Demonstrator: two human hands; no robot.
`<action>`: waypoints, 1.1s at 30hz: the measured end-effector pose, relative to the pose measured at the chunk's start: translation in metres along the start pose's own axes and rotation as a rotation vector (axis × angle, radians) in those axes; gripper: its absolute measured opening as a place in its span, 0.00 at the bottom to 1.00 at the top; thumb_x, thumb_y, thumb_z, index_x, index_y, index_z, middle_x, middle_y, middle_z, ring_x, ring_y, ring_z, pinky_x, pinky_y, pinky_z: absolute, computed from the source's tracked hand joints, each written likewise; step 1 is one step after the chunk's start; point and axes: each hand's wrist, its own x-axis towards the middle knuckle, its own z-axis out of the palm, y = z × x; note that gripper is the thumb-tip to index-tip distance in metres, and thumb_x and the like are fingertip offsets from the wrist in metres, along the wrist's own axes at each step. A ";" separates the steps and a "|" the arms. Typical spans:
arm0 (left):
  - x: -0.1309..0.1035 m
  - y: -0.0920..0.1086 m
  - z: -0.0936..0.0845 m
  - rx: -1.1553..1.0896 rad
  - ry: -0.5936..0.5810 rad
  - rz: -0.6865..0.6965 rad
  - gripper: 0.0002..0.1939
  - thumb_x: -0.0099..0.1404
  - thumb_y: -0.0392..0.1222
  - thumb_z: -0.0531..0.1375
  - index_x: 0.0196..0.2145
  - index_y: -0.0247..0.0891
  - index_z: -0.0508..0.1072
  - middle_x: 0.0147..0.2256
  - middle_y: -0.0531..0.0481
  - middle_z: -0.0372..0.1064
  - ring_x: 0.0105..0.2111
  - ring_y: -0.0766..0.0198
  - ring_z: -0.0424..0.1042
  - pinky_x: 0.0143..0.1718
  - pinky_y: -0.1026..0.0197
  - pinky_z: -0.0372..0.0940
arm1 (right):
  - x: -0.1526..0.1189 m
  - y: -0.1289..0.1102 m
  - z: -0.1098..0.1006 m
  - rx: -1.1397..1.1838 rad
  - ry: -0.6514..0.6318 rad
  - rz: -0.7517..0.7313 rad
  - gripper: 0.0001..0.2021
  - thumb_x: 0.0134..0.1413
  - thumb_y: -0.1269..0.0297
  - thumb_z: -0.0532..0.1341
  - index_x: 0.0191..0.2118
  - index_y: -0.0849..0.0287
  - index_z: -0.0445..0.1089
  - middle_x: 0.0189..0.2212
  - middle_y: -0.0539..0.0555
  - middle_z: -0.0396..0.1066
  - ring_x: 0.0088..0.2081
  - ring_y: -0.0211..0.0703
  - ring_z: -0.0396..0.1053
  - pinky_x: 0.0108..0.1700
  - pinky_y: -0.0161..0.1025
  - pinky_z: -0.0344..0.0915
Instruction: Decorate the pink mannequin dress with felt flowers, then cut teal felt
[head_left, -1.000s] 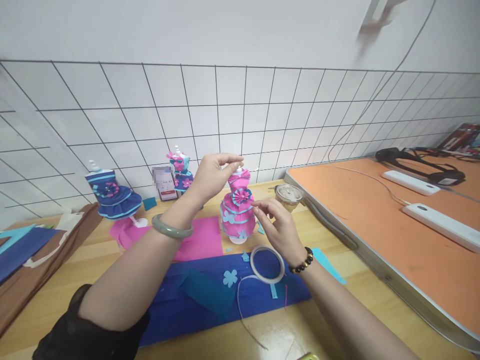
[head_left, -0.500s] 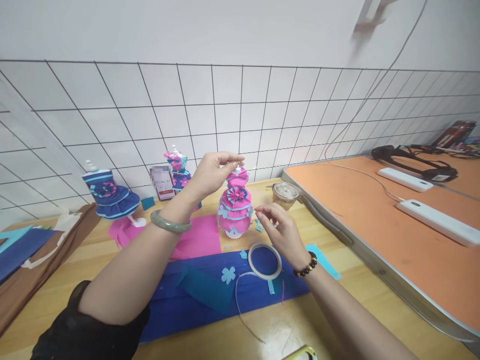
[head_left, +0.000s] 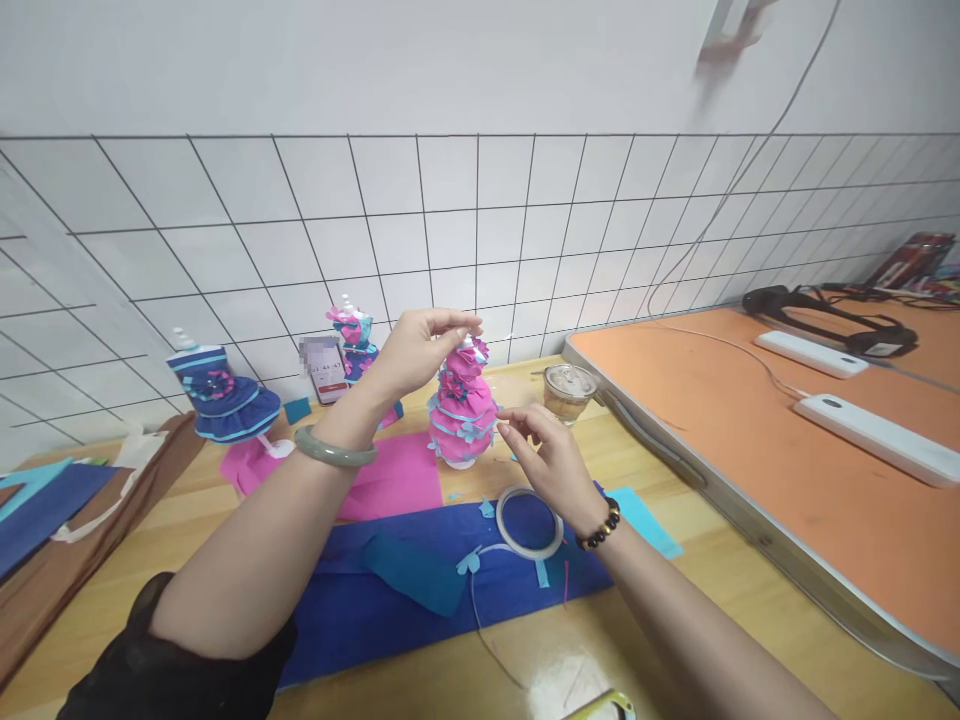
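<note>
Dress [head_left: 463, 400]: long axis upright, mid-frame. Your left hand [head_left: 420, 352] pinches its top; your right hand [head_left: 551, 458], grip unclear, adjoins its frame-right side.

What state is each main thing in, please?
Pink dress form: upright.
Left hand: at its top, grip unclear.
Right hand: beside it, contact unclear.
Blue dress form: upright.
Far dress form: upright, partly hidden.
Phone: propped up, screen lit.
Cup: upright.
Tape roll: flat, strip trailing loose.
Dark blue fabric: spread out.
</note>
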 end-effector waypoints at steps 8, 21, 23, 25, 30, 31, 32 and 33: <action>-0.008 0.005 -0.002 0.054 0.060 0.026 0.11 0.58 0.36 0.56 0.38 0.34 0.75 0.39 0.44 0.74 0.39 0.62 0.71 0.43 0.58 0.64 | -0.027 0.004 -0.004 -0.028 -0.234 0.034 0.08 0.58 0.65 0.53 0.38 0.59 0.69 0.32 0.54 0.68 0.32 0.40 0.65 0.35 0.37 0.62; -0.012 0.003 -0.002 0.079 0.071 0.051 0.14 0.57 0.33 0.57 0.42 0.36 0.73 0.40 0.46 0.73 0.40 0.64 0.71 0.42 0.60 0.64 | -0.065 -0.004 0.005 -0.268 -0.678 -0.131 0.11 0.56 0.67 0.56 0.44 0.57 0.69 0.38 0.56 0.69 0.42 0.45 0.64 0.45 0.42 0.59; -0.012 0.003 -0.002 0.074 0.074 0.045 0.14 0.57 0.33 0.57 0.42 0.36 0.73 0.40 0.46 0.73 0.40 0.63 0.70 0.42 0.60 0.65 | -0.067 -0.009 0.008 -0.257 -0.712 -0.151 0.14 0.55 0.69 0.56 0.48 0.56 0.67 0.40 0.56 0.68 0.44 0.45 0.64 0.46 0.43 0.59; -0.012 0.002 -0.003 0.062 0.075 0.031 0.14 0.57 0.34 0.58 0.42 0.35 0.73 0.40 0.45 0.73 0.40 0.63 0.71 0.41 0.60 0.65 | -0.068 -0.011 0.013 -0.256 -0.737 -0.167 0.15 0.53 0.71 0.57 0.48 0.56 0.68 0.40 0.56 0.68 0.43 0.46 0.64 0.46 0.42 0.58; -0.013 0.001 -0.003 -0.009 0.062 0.016 0.14 0.57 0.36 0.59 0.42 0.34 0.72 0.41 0.43 0.72 0.40 0.63 0.71 0.41 0.60 0.66 | -0.068 -0.007 0.027 -0.234 -0.725 -0.166 0.10 0.58 0.69 0.54 0.36 0.59 0.72 0.34 0.56 0.69 0.38 0.42 0.65 0.43 0.40 0.60; -0.013 0.001 -0.003 -0.016 0.060 0.015 0.14 0.57 0.37 0.59 0.42 0.34 0.72 0.41 0.43 0.72 0.40 0.62 0.71 0.42 0.59 0.65 | -0.067 -0.006 0.028 -0.216 -0.710 -0.157 0.10 0.58 0.70 0.53 0.35 0.59 0.72 0.34 0.56 0.69 0.38 0.42 0.66 0.42 0.39 0.60; -0.013 0.001 -0.004 -0.020 0.058 0.016 0.14 0.57 0.38 0.59 0.42 0.34 0.73 0.42 0.43 0.72 0.40 0.62 0.70 0.42 0.59 0.65 | -0.067 -0.006 0.029 -0.192 -0.692 -0.142 0.10 0.58 0.70 0.53 0.35 0.60 0.72 0.33 0.56 0.70 0.38 0.42 0.66 0.42 0.39 0.60; -0.013 0.001 -0.004 -0.022 0.057 0.019 0.14 0.57 0.39 0.59 0.42 0.34 0.73 0.43 0.43 0.71 0.41 0.61 0.70 0.43 0.58 0.65 | -0.067 -0.005 0.029 -0.161 -0.669 -0.121 0.10 0.58 0.70 0.53 0.35 0.60 0.72 0.33 0.56 0.70 0.38 0.42 0.66 0.42 0.38 0.60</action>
